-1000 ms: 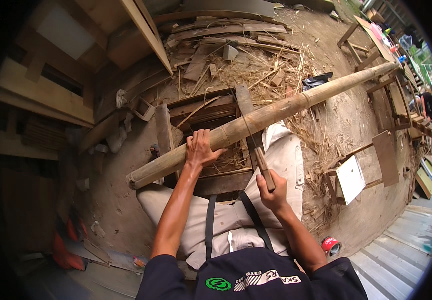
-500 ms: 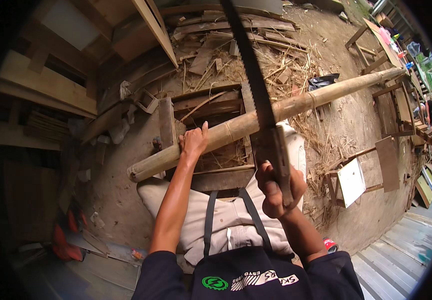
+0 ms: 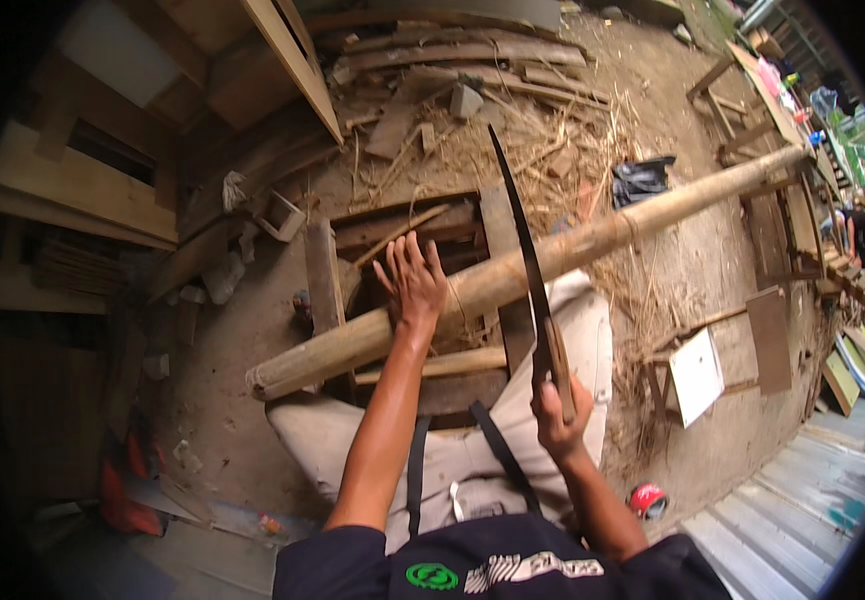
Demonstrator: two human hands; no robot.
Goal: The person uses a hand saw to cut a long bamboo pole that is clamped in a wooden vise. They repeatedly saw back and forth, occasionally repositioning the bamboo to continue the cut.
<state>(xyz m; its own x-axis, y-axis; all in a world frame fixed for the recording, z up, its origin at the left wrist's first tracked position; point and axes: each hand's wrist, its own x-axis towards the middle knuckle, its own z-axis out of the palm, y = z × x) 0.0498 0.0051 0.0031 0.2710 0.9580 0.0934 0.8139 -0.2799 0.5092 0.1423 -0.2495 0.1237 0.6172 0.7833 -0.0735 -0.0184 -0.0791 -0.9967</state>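
A long bamboo pole (image 3: 347, 350) slants across in front of me, its near-left end over my left knee and its far end away to the right. It rests over a wooden frame (image 3: 497, 215) like an upturned stool. My left hand (image 3: 415, 285) lies on the pole, palm down, with the fingers spread past its far side. In my right hand (image 3: 560, 415) is a handsaw (image 3: 532, 265), gripped by its wooden handle. The dark blade points away from me, crosses over the pole right of my left hand, and ends beyond it.
Scrap boards (image 3: 462, 60) and bamboo shavings litter the ground ahead. A black plastic bag (image 3: 642, 180) lies beyond the pole. On the right are a white panel (image 3: 697, 378), a red can (image 3: 648, 500) and a wooden bench (image 3: 762, 95). Wooden furniture (image 3: 82, 190) stands at the left.
The saw has come down and back, its blade now lower across the pole. My left hand has shifted right along the pole and its fingers have spread.
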